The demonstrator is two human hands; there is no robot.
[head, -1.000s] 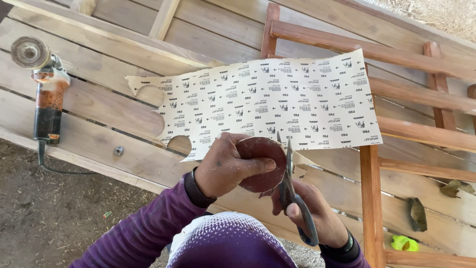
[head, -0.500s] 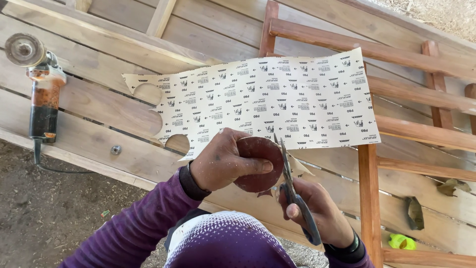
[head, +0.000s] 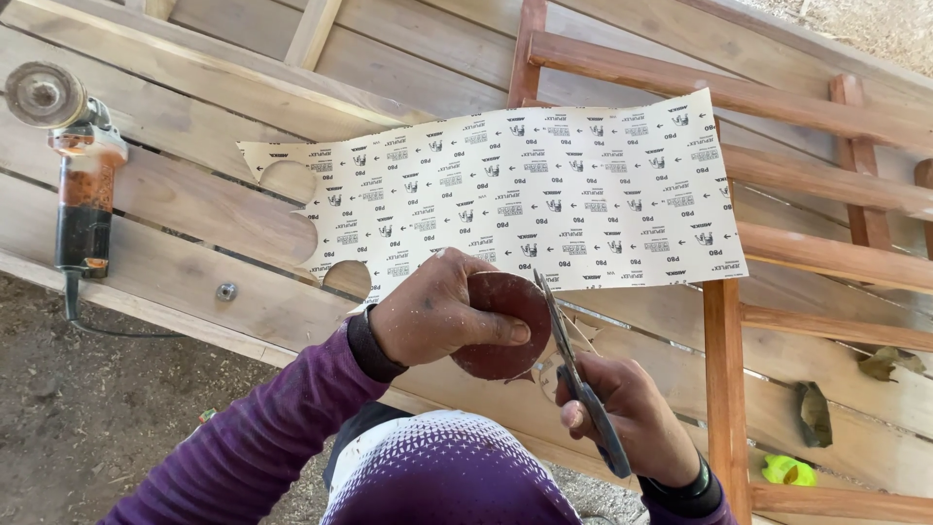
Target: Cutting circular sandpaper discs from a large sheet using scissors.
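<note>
My left hand (head: 442,311) grips a round reddish-brown sanding disc (head: 505,326), thumb across its face. My right hand (head: 637,423) holds a pair of scissors (head: 573,374) with blue-grey handles, the blades pointing up along the disc's right edge. Just behind the disc lies a large sheet of sandpaper (head: 525,199), pale printed back facing up, with round cut-outs along its left and lower edge. The sheet rests on wooden planks (head: 194,209).
An angle grinder (head: 73,165) lies on the planks at far left, its cord hanging down. A reddish wooden frame (head: 724,369) crosses the right side. A metal nut (head: 226,291) sits near the plank edge. Something yellow-green (head: 787,472) sits lower right. Dirt ground lies below left.
The disc and scissors have shifted slightly between frames, the blades working along the disc's right edge. The sandpaper sheet and grinder stay where they were.
</note>
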